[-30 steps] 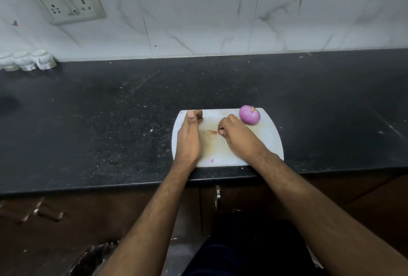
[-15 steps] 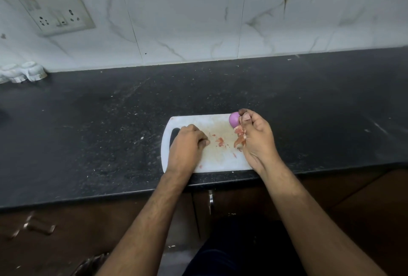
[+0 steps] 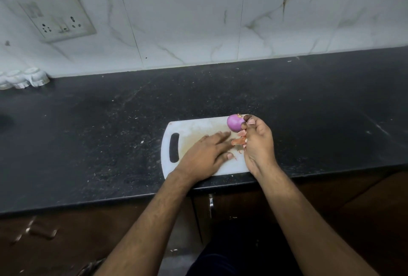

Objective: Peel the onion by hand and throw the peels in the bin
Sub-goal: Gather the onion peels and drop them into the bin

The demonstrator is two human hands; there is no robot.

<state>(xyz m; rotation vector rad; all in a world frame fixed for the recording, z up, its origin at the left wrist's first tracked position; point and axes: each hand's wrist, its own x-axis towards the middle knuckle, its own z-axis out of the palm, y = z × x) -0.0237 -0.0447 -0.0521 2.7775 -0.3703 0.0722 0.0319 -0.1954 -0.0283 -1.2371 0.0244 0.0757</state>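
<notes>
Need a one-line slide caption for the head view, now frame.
Left hand flat on the cutting board sweeps onion peels toward the cupped right hand, beside the peeled onion.

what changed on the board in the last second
The left hand went from curled at the board's left part to fingers flat, sweeping peels toward the right hand. The right hand, empty a second ago, turned on edge beside the onion and now cups peels. The onion stayed at the far right of the cutting board.
</notes>
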